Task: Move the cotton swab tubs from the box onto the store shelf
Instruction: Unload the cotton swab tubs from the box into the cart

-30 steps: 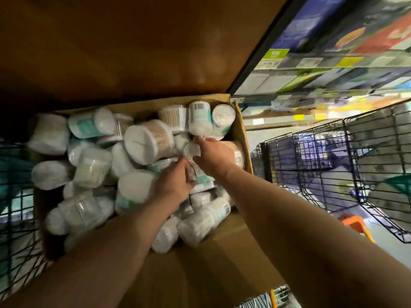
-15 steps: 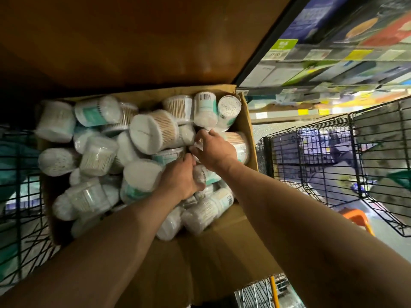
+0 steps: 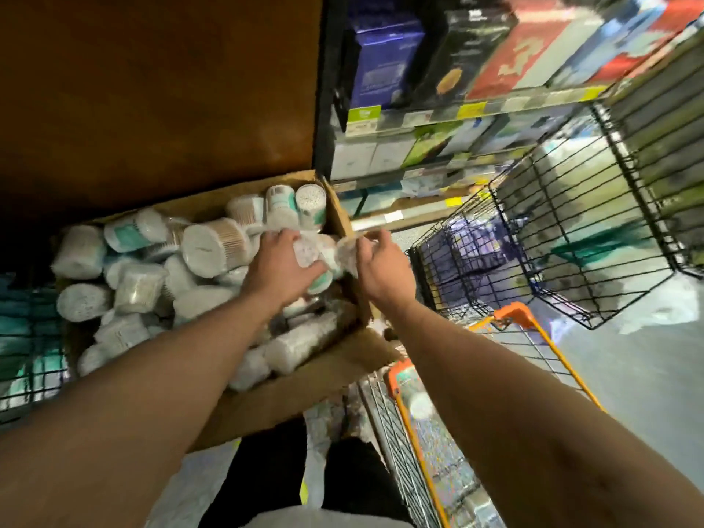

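A cardboard box (image 3: 340, 213) holds several white cotton swab tubs (image 3: 215, 247), some with teal labels, lying in a loose heap. Above the box's right side, my left hand (image 3: 280, 262) grips a blurred tub (image 3: 309, 257) with a teal band. My right hand (image 3: 383, 270) pinches the right end of the same blurred white bundle (image 3: 346, 248) over the box's right wall. Whether that end is a second tub or clear wrap is too blurred to tell. The store shelf (image 3: 472, 108) with price tags and boxed goods rises at the upper right.
A dark brown panel (image 3: 160, 89) stands behind the box. Black wire baskets (image 3: 571, 242) hang to the right, close to my right hand. An orange-framed wire cart (image 3: 510, 312) sits below them. More wire mesh (image 3: 26, 337) borders the box on the left. Grey floor lies at the lower right.
Both hands rose out of the heap toward the box's right wall, lifting the blurred tub bundle. The view swung right, bringing the shelf, baskets and orange cart into sight.
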